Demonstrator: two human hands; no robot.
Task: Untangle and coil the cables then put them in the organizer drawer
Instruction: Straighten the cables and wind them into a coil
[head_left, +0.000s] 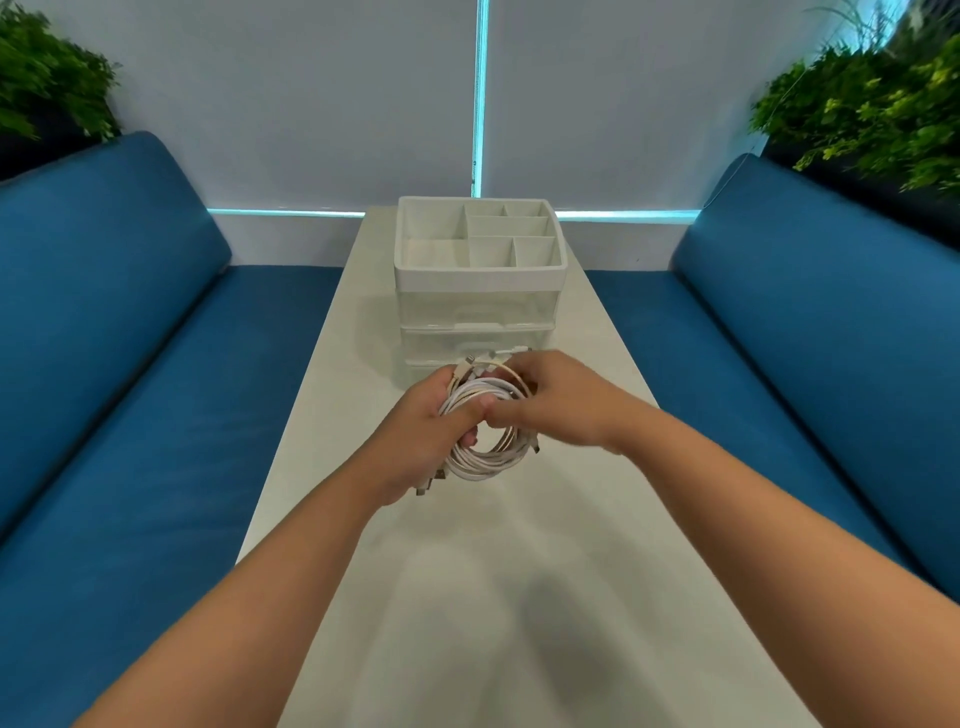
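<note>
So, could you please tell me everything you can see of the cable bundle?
The cable bundle is several white and cream cables wound into one round coil, connector ends sticking out at top and lower left. It is held above the table, before the organizer. The left hand grips its left side; the right hand pinches the top.

White narrow table (467, 597) runs up the frame centre, from the bottom edge to the far wall. One item sits directly on it: white desktop organizer (479, 291) at the far end, upper centre. Open divided tray on top, two translucent drawers stacked below, both closed. Soft shadows on the tabletop, lower centre.
</note>
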